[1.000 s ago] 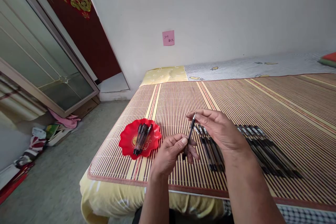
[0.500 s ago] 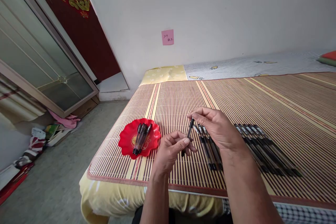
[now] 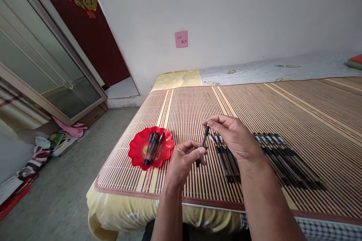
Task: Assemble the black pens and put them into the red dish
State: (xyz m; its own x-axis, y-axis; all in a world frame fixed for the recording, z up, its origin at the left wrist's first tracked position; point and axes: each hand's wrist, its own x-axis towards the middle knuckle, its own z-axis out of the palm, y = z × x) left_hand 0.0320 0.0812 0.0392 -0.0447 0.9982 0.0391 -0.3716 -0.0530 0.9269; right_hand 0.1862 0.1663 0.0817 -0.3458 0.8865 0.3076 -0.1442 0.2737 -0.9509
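Both my hands hold one black pen [image 3: 204, 141] upright-tilted above a striped bamboo mat [image 3: 254, 109]. My left hand [image 3: 185, 160] pinches its lower part between thumb and fingers. My right hand [image 3: 233, 135] pinches the top end. A red scalloped plate [image 3: 135, 147] to the left carries several dark pens [image 3: 152, 147]. A few more pens [image 3: 226, 158] lie on the mat under my right hand, and a longer row of black pens [image 3: 288, 160] lies to the right.
The mat covers a bed with yellow bedding [image 3: 118, 211] at its near left corner. Grey floor [image 3: 56, 196] lies to the left, with clutter [image 3: 42, 150] by a glass-fronted cabinet [image 3: 42, 64]. A pink note [image 3: 181, 39] sticks on the white wall.
My hands have closed towards each other along the pen; less of its length shows between them than a second ago. The plate and rows of pens have not moved.
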